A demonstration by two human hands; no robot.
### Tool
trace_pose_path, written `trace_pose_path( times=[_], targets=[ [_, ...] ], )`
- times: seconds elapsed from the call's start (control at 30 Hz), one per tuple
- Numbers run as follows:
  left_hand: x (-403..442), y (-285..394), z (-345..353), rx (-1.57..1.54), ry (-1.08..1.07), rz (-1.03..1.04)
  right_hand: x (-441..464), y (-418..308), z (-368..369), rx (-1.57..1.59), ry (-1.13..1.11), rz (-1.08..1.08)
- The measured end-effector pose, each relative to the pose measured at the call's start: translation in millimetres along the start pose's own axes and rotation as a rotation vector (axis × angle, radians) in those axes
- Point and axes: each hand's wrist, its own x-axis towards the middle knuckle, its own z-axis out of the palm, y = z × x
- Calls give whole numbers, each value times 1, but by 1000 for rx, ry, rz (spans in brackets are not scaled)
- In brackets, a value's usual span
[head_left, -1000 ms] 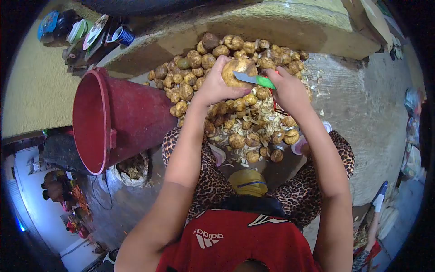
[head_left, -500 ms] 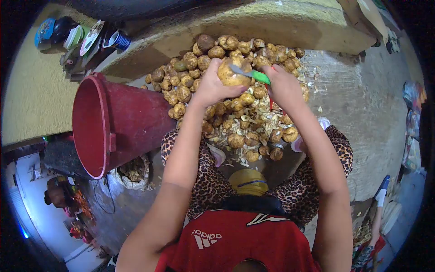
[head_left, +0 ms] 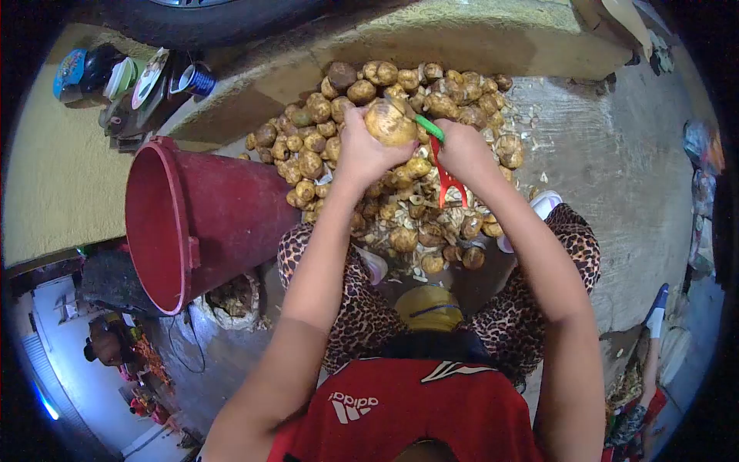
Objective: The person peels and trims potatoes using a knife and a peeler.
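In my left hand (head_left: 362, 150) is a large round potato-like root (head_left: 391, 125) with patchy yellow-brown skin, fingers wrapped around its left side and underneath. My right hand (head_left: 462, 150) is closed around a small knife with a green handle (head_left: 429, 128). Its grey blade lies against the upper part of the root. A red Y-shaped tool, like a peeler (head_left: 449, 185), hangs below the right hand; how it is held is hidden by the fingers. Under both hands spreads a heap of similar brown roots (head_left: 312, 142), with pale scraps (head_left: 431, 215) among them.
To the left a big dark-red bucket (head_left: 231, 208) lies on its side, mouth toward the left. A low ledge (head_left: 462, 38) runs behind the heap. My knees and shoes flank the near side. A sack (head_left: 231, 304) stands lower left, and bags (head_left: 702, 192) lie far right.
The root has turned in my left hand, and the knife has shifted up, its blade now near the root's top. The red peeler-like tool shows more fully beneath my right hand.
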Motion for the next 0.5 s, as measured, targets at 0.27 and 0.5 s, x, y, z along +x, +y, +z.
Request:
trace_pose_path(
  times=[0.27, 0.5],
  targets=[
    [-1, -23, -16, -470, -249, 46, 8, 15, -11, 33, -153, 246],
    [14, -27, -20, -537, -159, 131, -3, 6, -27, 73, 5, 26]
  ],
)
